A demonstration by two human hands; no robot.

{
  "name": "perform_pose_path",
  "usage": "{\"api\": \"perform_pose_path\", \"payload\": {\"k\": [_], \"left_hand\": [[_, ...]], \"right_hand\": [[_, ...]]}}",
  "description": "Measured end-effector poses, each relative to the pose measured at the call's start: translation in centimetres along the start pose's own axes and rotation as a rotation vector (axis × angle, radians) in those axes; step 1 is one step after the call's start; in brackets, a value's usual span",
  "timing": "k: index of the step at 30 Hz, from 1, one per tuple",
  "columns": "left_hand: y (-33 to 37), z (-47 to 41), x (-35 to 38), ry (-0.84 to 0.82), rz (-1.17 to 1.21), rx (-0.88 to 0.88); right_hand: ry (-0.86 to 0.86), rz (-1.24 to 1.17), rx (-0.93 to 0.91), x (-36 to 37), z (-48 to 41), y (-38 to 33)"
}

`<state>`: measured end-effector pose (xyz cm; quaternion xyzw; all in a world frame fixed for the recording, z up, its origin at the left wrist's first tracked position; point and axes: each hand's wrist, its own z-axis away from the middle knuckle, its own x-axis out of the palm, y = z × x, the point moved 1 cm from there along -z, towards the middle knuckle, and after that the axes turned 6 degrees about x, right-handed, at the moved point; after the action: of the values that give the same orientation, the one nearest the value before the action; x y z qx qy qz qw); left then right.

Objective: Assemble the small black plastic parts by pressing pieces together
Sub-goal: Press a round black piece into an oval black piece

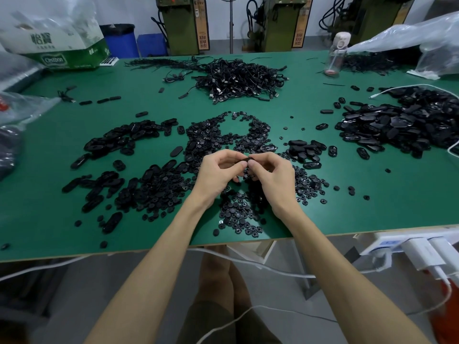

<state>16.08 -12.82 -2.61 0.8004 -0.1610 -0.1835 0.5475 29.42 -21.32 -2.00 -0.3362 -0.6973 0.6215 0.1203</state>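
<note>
Left hand [218, 175] and right hand [270, 177] together just above the green table [323, 209], near the middle of its front edge. Thumbs and forefingers of both pinching one small black part [246, 160] between them, remaining fingers curled under. One piece or two in the pinch: cannot tell.

Directly beneath the hands, a loose spread of small round black discs [238, 217], reaching to the front edge. Left of that, oval black shells [124, 140] in scattered clumps. Right of the hands, a small cluster of ovals [305, 147]. Well beyond, by the right edge, a large heap of oval covers [402, 125], with a white cable [407, 86] along its far side.

Toward the back edge, centre: a tangled pile of short black cables [238, 78]. Back left corner: cardboard box [62, 45] under clear plastic. Back right: clear bottle [335, 59] upright, beside a plastic bag [402, 38].
</note>
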Motion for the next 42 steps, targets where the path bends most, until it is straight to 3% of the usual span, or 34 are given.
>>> {"api": "perform_pose_path", "payload": {"k": [16,26,37,42], "left_hand": [[0.57,0.08,0.55,0.045,-0.163,-0.007],[0.6,0.2,0.09,0.014,0.003,0.016],[0.32,0.0,0.11,0.057,-0.034,0.037],[0.35,-0.08,0.22,0.082,-0.125,0.075]], "right_hand": [[-0.061,0.013,-0.019,0.12,0.36,-0.42],[-0.024,-0.044,-0.045,-0.17,0.49,-0.28],[-0.031,-0.016,-0.013,0.22,0.44,-0.57],[0.108,-0.157,0.062,-0.15,0.06,0.06]]}}
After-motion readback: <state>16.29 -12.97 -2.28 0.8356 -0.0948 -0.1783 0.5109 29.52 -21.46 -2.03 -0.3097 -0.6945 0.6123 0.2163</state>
